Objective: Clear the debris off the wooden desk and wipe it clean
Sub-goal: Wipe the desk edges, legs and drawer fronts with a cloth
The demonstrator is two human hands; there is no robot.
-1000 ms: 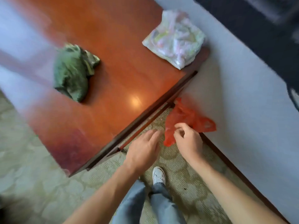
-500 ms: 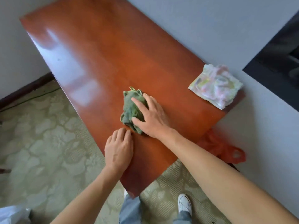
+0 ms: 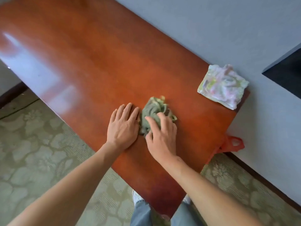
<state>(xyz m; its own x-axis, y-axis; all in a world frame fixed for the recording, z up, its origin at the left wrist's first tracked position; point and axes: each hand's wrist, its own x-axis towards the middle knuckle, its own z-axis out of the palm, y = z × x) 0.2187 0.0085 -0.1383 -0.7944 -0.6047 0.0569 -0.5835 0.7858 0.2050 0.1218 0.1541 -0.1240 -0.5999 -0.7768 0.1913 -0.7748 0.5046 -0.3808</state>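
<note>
The glossy red-brown wooden desk (image 3: 97, 62) fills the middle of the view. A crumpled green cloth (image 3: 153, 108) lies on it near the front edge. My right hand (image 3: 161, 136) grips the cloth from behind, with fingers bent over it and the thumb at its near side. Just left of the cloth, my left hand (image 3: 123, 126) lies flat on the desk with straight fingers, and its fingertips touch the cloth's left side. No loose debris shows on the desk surface.
A pale, pastel-patterned crumpled bundle (image 3: 223, 85) sits on the desk's far right corner against the grey wall (image 3: 211, 30). A red plastic bag (image 3: 234, 144) hangs beside the desk's right edge. Patterned green carpet (image 3: 40, 152) lies below, with my legs and shoes at the front.
Both hands left the red bag beside the desk. My right hand took hold of the green cloth and has slid it rightward; my left hand now lies flat beside it.
</note>
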